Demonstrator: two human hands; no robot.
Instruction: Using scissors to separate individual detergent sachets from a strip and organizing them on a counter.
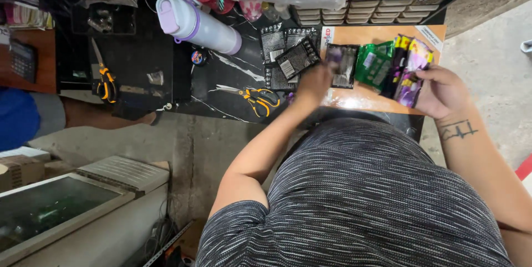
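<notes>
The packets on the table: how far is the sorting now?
Done: black packets lie stacked on the dark mat. In hand: the left hand touches a dark packet; the right hand holds purple packets. Left: the green packet lies untouched.

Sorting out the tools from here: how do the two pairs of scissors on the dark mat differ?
The far scissors lie lengthwise with blades closed, well away from the left hand. The near scissors lie crosswise with blades pointing left, their handles close beside that hand. Both have orange-and-black handles, and neither is held.
</notes>
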